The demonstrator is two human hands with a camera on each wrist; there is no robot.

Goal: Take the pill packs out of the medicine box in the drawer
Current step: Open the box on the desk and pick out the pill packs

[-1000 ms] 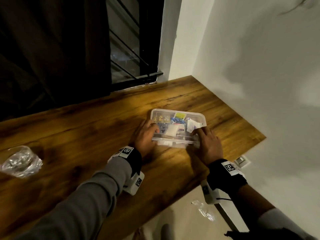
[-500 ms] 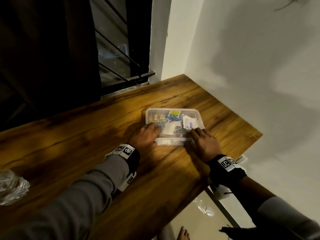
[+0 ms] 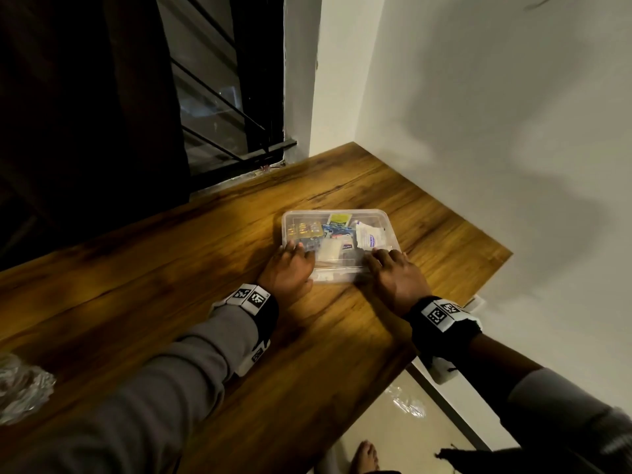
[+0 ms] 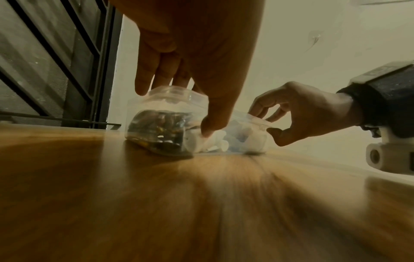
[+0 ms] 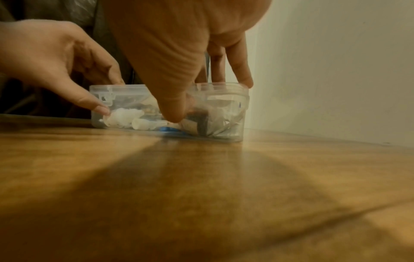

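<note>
Medicine box (image 3: 340, 246) is out on the tabletop (image 3: 171, 285), near the right edge, closer to the far corner by the wall. Lid is on; pill packs (image 3: 305, 230) and sachets show through the clear plastic.

Left hand (image 3: 289, 270) is on the near-left corner of the box: fingers (image 4: 143, 83) over the lid edge, thumb pressed on the front wall. It's gripping the box, not spread. Right hand (image 3: 396, 278) is on the near-right corner, same shape: fingers (image 5: 244, 78) curled onto the lid rim, thumb down the front wall. Both are clamped round the lid edge.

Step in hand, as I read it: opening the box. There is a latch tab (image 5: 105, 96) on the front wall next to the left thumb; I can't tell if it's released.

Next move needs the thumbs to hold the base down while the fingers lift the front lid edge. The box looks light, so it may slide or tip. After that, pick out only the blister packs; the contents are jumbled.
</note>
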